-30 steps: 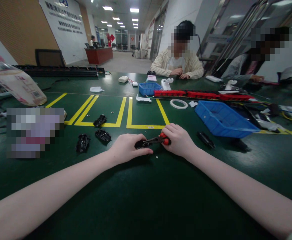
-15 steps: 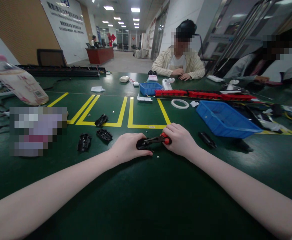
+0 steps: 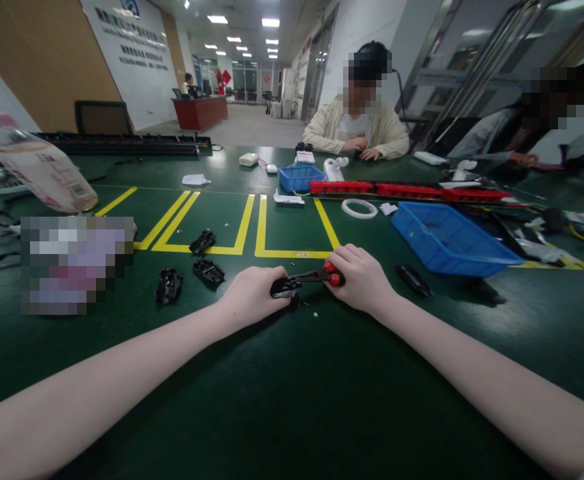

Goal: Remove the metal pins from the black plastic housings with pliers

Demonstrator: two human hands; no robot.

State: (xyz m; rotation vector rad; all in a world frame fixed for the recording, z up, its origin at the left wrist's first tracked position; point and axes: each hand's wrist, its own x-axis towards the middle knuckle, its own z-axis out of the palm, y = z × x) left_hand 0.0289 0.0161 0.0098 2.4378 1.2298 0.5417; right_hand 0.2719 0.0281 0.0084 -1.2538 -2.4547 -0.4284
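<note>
My left hand (image 3: 253, 291) is closed around a small black plastic part (image 3: 285, 287), its near end showing past the thumb. Red-handled pliers (image 3: 317, 275) are gripped in my right hand (image 3: 361, 276), their dark jaws reaching left to the top of the black part. Whether the jaws bite on anything is too small to tell. Just below the pliers a tiny pale scrap (image 3: 315, 315) lies on the green table (image 3: 292, 400). Left of my left hand are similar black parts, one (image 3: 169, 286) nearest me, another (image 3: 209, 271) beside it, and a third (image 3: 203, 242) on yellow tape.
A blue bin (image 3: 452, 240) stands at the right, with a black piece (image 3: 415, 280) before it. Farther back are a tape roll (image 3: 359, 209), a red strip (image 3: 407, 191) and a small blue basket (image 3: 301, 178). A bottle (image 3: 47, 167) leans at left. A person (image 3: 357, 127) sits opposite.
My left hand has turned the black part slightly, so more of its lower side shows, and the left thumb has drawn back. The pliers lie a little flatter; my right hand stays nearly in place.
</note>
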